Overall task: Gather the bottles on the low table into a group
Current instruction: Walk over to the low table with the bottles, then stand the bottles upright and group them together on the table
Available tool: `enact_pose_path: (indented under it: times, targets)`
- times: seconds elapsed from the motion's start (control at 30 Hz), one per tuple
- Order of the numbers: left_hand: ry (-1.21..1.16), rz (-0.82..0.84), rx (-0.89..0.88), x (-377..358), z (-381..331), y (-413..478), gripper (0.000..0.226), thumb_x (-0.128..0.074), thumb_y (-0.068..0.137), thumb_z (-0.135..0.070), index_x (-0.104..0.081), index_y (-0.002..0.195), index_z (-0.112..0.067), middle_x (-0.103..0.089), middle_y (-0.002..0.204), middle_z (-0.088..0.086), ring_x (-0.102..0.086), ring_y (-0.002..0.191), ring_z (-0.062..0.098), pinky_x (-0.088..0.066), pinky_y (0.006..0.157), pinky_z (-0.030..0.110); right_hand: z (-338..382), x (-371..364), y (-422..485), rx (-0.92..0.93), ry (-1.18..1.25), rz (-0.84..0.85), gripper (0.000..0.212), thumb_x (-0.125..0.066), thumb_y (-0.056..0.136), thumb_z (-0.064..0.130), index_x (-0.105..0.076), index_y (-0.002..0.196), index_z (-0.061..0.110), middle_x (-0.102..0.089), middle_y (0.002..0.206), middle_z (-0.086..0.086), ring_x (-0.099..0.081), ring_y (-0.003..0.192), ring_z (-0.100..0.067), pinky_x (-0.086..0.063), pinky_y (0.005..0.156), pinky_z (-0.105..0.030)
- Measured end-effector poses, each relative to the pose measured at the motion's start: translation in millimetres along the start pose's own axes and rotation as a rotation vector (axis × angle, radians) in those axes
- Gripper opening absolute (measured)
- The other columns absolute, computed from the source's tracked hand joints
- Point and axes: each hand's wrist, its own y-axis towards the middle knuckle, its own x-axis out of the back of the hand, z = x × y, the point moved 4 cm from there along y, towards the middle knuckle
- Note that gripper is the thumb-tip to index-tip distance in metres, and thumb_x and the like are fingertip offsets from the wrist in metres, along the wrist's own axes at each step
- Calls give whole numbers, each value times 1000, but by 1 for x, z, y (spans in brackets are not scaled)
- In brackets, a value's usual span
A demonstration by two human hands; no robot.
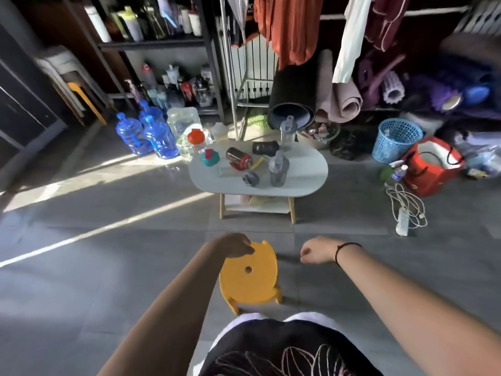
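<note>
A low white oval table [306, 175] stands ahead on the floor with several bottles scattered on it. A clear bottle with an orange lid [196, 141] stands at its left edge, beside a teal-lidded bottle [210, 157]. A red-and-silver bottle [238, 158] and a black bottle [265, 147] lie on their sides. Two clear grey bottles stand upright, one at the front [278, 169] and a taller one at the back [286, 132]. My left hand [235, 245] grips the rim of a yellow plastic stool [248, 275] well short of the table. My right hand [315, 251] hangs loosely curled, holding nothing.
Blue water jugs [146, 135] stand on the floor left of the table. A metal shelf of bottles [173, 85] and a clothes rack rise behind. A blue basket [395, 139], a red bag [431, 166] and a power strip with cable [404, 213] lie to the right.
</note>
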Motion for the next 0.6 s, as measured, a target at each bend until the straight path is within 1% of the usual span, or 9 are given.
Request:
enact_pose_path:
  times: [0.1,0.2,0.23,0.27,0.3,0.33,0.43,0.5,0.6]
  targets:
    - [54,6,-24,29,0,25,49,-49,96,-38,-48,141,-17,-44,149,4,-42,136,23,-34,110,33,3,22,25,-15,18,37,42,-45,93,40,-66,120,15,-65,127,-4,-58,117,-25,-45,100,-36]
    - [72,28,-37,55,-7,56,48,-49,96,-38,-48,141,-19,-42,150,2,-40,138,22,-32,111,32,-10,44,58,-48,41,70,43,-45,91,42,-68,115,15,-67,123,-4,-61,112,-25,-48,97,-37]
    - [75,33,-39,62,-8,65,48,-49,96,-38,-49,140,-19,-43,150,2,-40,137,22,-31,111,31,-15,51,66,-57,32,85,40,-46,91,42,-69,111,15,-67,120,-3,-62,108,-24,-49,93,-35]
    - [78,36,-44,65,-10,69,48,-50,96,-39,-50,140,-20,-44,149,2,-41,137,22,-32,111,31,-17,55,70,-67,15,108,34,-45,92,40,-69,101,17,-67,112,-4,-62,100,-24,-50,83,-32]
    - [82,40,-49,72,-12,79,49,-51,95,-41,-50,139,-21,-44,149,2,-42,136,22,-32,110,31,-22,63,79,-69,0,122,28,-44,92,38,-65,86,20,-64,102,-5,-59,90,-24,-47,72,-29]
    - [84,46,-46,82,-15,91,50,-52,94,-42,-50,139,-21,-44,149,2,-42,136,21,-32,110,30,-28,74,92,-73,-13,123,27,-43,92,36,-59,76,21,-60,94,-5,-55,84,-24,-42,66,-28]
    - [87,47,-27,114,-28,130,51,-53,93,-43,-51,139,-21,-43,150,1,-40,138,20,-29,112,30,-42,116,126,-61,-25,109,30,-44,92,34,-51,67,19,-54,80,-2,-49,82,-23,-37,61,-26]
    - [101,28,-30,139,-41,155,50,-53,93,-44,-52,138,-23,-43,150,-1,-38,139,20,-27,115,32,-57,148,151,-40,10,100,32,-46,92,36,-51,65,20,-55,79,0,-51,83,-21,-37,59,-25]
    - [96,28,-24,175,-64,190,48,-51,94,-42,-51,139,-23,-43,150,-1,-38,139,20,-25,117,34,-80,196,190,-1,42,76,25,-45,89,35,-52,70,20,-60,93,-5,-50,86,-22,-38,72,-28]
